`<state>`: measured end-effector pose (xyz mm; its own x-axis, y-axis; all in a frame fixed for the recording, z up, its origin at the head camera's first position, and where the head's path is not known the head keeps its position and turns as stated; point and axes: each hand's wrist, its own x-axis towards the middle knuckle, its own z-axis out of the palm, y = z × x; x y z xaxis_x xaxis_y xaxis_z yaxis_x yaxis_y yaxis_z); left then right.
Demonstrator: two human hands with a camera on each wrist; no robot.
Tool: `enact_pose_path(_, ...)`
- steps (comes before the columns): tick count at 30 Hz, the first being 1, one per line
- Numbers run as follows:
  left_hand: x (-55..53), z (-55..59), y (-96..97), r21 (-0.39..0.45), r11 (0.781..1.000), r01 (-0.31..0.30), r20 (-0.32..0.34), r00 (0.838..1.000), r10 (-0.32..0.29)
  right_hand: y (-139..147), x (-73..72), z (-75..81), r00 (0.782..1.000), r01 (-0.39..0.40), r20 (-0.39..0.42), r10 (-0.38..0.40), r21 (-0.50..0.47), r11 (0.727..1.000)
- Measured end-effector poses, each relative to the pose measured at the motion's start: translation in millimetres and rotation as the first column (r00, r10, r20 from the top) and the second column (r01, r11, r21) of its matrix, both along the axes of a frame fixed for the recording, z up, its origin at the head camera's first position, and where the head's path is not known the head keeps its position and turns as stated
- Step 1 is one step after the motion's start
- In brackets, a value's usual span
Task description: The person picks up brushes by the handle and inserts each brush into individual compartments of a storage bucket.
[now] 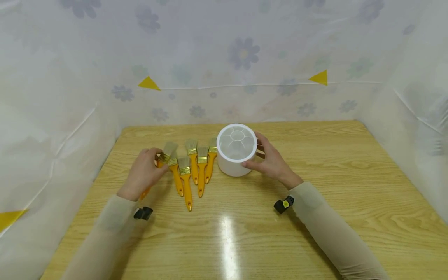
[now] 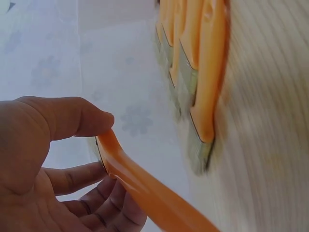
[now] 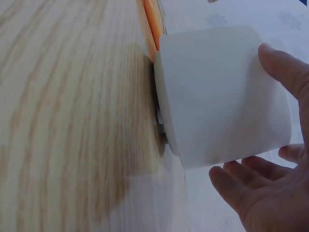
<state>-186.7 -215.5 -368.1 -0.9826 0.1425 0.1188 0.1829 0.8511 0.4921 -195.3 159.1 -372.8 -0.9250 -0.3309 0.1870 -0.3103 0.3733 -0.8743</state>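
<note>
My left hand [image 1: 141, 173] pinches a paintbrush between thumb and fingers near its metal band. In the left wrist view its orange handle [image 2: 154, 193] slants down away from the fingers, clear of the table. Several similar paintbrushes [image 1: 187, 190] lie side by side to the right of that hand, bristles toward the back. A white round container [image 1: 232, 168] stands just right of them, a spoked ring pattern showing within its rim. My right hand [image 1: 274, 161] grips its right side, thumb at the front and fingers behind, also seen around the container [image 3: 217, 96] in the right wrist view.
The wooden table [image 1: 315, 217] ends at a pale flowered sheet [image 1: 210, 50] hung at the back and both sides. Yellow triangles [image 1: 149, 83] are fixed to the sheet. Each wrist carries a small black device [image 1: 282, 205].
</note>
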Motion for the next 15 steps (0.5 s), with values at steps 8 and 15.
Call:
enact_pose_path(8, 2.8, 8.7, 17.3, 0.021, 0.999, 0.04, -0.052, 0.998, -0.039, -0.3, -1.3, -1.3, 1.0, -0.007, -0.004, 0.007, -0.002, 1.0)
enact_pose_path(15, 2.7, 12.3, 33.2, 0.065, 0.996, 0.056, -0.063, 0.997, -0.052, -1.3, -1.8, -1.5, 1.0, -0.004, -0.004, 0.004, 0.003, 1.0)
